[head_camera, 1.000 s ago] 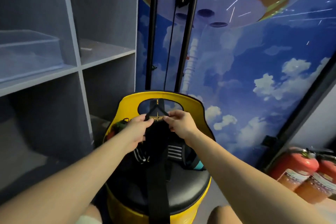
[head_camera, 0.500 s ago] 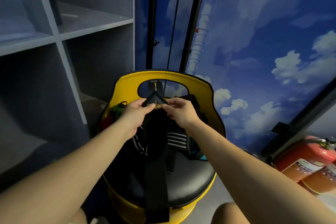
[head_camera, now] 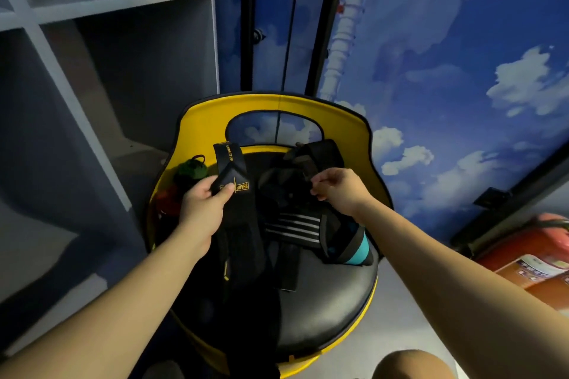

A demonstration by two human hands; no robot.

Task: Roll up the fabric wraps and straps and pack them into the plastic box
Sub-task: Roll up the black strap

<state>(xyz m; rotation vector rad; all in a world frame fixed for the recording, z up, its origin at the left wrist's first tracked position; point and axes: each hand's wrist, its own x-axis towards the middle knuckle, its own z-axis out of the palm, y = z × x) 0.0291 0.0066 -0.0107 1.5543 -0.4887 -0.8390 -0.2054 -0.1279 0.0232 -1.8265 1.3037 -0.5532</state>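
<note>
Black strap (head_camera: pixel 234 184) pinched by left hand (head_camera: pixel 201 209) over chair (head_camera: pixel 323 301).

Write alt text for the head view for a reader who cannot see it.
The left hand pinches a black fabric wrap with yellow lettering above a yellow chair with a black padded seat. The right hand hovers, fingers curled, over a pile of black straps.

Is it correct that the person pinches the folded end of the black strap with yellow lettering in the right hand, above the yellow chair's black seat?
Not quite. The head view shows the left hand pinching the black strap. The right hand is apart from it, over the pile of wraps. The yellow chair is as you say.
</note>
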